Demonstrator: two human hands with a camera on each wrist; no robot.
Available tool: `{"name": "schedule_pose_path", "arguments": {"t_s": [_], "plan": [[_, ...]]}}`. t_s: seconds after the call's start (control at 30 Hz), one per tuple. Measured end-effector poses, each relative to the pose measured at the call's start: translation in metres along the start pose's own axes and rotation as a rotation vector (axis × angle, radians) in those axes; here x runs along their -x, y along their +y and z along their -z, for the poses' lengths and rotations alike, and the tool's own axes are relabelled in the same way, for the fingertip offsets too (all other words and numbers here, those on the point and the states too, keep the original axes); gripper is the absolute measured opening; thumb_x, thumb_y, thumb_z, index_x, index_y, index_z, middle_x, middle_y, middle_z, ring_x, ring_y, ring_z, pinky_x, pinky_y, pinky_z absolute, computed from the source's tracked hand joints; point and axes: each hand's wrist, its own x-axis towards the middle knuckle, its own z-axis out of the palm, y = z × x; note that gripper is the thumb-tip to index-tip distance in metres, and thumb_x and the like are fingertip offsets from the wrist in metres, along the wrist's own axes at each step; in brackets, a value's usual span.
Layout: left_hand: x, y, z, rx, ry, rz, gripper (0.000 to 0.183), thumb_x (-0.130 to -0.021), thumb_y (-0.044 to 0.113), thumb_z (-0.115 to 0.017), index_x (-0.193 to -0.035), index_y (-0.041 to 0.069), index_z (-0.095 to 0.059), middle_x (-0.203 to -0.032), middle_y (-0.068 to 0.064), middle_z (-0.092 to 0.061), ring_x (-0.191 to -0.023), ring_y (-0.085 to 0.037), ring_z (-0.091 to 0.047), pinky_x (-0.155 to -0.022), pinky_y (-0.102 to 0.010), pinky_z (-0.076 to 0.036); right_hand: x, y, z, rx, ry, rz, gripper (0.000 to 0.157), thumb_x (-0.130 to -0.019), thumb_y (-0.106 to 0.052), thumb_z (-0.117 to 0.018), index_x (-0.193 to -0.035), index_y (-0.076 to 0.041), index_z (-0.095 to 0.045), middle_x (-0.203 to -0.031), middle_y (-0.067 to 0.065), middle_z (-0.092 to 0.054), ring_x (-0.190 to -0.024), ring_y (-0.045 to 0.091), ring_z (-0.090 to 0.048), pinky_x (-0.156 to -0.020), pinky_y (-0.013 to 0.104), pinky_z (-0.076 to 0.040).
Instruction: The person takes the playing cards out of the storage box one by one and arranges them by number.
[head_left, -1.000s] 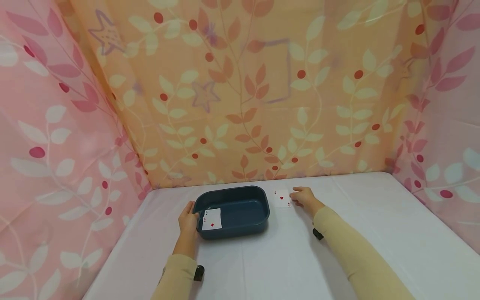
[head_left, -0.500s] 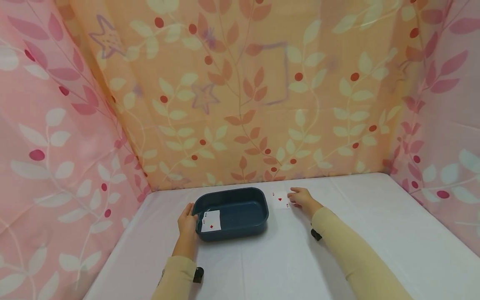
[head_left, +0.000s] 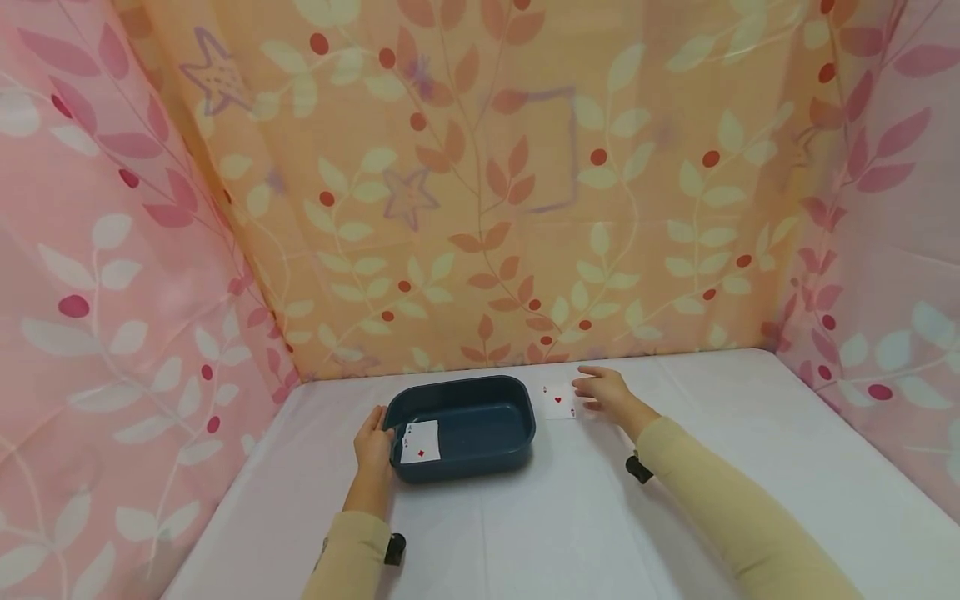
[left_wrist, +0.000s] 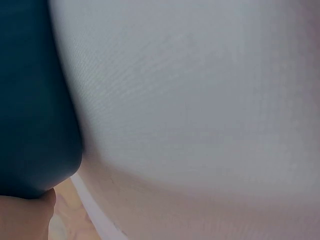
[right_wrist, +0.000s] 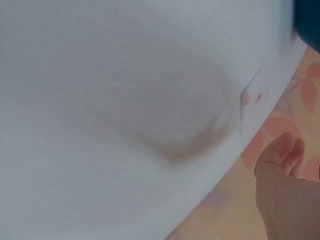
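My left hand [head_left: 372, 446] grips the left rim of a dark blue plastic bin [head_left: 465, 467], thumb at the inner side. In the left wrist view the bin's outer wall [left_wrist: 35, 110] fills the left edge, with part of the hand [left_wrist: 25, 217] below it. Overlapping playing cards [head_left: 420, 440] lie inside the bin at its left end, an ace of diamonds on top. To the bin's right, an ace of hearts [head_left: 558, 401] lies face up on the table. My right hand [head_left: 606, 392] hovers just right of this card, fingers spread and holding nothing; the right wrist view shows the card [right_wrist: 257, 100] apart from the fingers.
A white cloth covers the table [head_left: 525, 533]. Behind it hangs an orange leaf-patterned curtain [head_left: 480, 183], with pink patterned curtains at the left [head_left: 112, 275] and right sides.
My right hand has lifted slightly off the table near the ace of hearts, its fingers spreading. The left hand and bin stay about where they were.
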Motion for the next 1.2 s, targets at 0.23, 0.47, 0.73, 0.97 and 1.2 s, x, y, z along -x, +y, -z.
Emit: {"name": "schedule_pose_path", "arguments": {"t_s": [0.23, 0.47, 0.73, 0.97, 1.2], "plan": [[0.003, 0.004, 0.001, 0.000, 0.002, 0.006, 0.061, -0.095, -0.014, -0.031, -0.153, 0.002, -0.020, -0.158, -0.012, -0.023, -0.145, -0.024, -0.019, -0.117, -0.037, -0.015, 0.011, -0.015, -0.008, -0.038, 0.002, 0.002, 0.051, -0.098, -0.003, -0.052, -0.146, 0.004, -0.036, -0.133, 0.027, -0.053, -0.106, 0.029, -0.061, -0.098, 0.043, -0.048], [0.000, 0.002, 0.002, -0.002, -0.009, -0.008, 0.060, -0.096, -0.014, -0.030, -0.153, 0.002, -0.020, -0.158, -0.013, -0.022, -0.146, -0.024, -0.018, -0.117, -0.037, -0.015, 0.019, -0.023, -0.021, -0.063, -0.027, 0.031, 0.050, -0.098, -0.006, -0.053, -0.144, 0.006, -0.037, -0.131, 0.026, -0.055, -0.112, 0.035, -0.059, -0.098, 0.044, -0.048], [0.001, 0.001, 0.002, -0.011, -0.025, -0.028, 0.060, -0.096, -0.014, -0.030, -0.153, 0.000, -0.018, -0.158, -0.014, -0.020, -0.146, -0.026, -0.017, -0.117, -0.037, -0.014, 0.032, -0.030, -0.045, -0.126, -0.069, 0.067, 0.048, -0.097, -0.004, -0.055, -0.141, 0.006, -0.041, -0.122, 0.024, -0.061, -0.096, 0.022, -0.064, -0.088, 0.036, -0.054], [0.001, 0.001, 0.002, -0.011, -0.015, -0.024, 0.061, -0.095, -0.015, -0.030, -0.153, -0.001, -0.019, -0.158, -0.015, -0.022, -0.146, -0.026, -0.018, -0.117, -0.038, -0.014, 0.037, -0.028, -0.068, -0.166, -0.126, 0.086, 0.046, -0.096, -0.002, -0.055, -0.140, 0.007, -0.042, -0.123, 0.027, -0.059, -0.097, 0.025, -0.063, -0.090, 0.040, -0.053], [0.000, -0.001, 0.000, -0.012, 0.009, 0.000, 0.060, -0.097, -0.013, -0.030, -0.154, 0.003, -0.021, -0.158, -0.013, -0.023, -0.145, -0.026, -0.019, -0.117, -0.038, -0.016, 0.039, -0.028, -0.093, -0.204, -0.168, 0.087, 0.047, -0.097, -0.002, -0.054, -0.141, 0.008, -0.041, -0.124, 0.027, -0.059, -0.092, 0.019, -0.064, -0.085, 0.034, -0.055]]}}
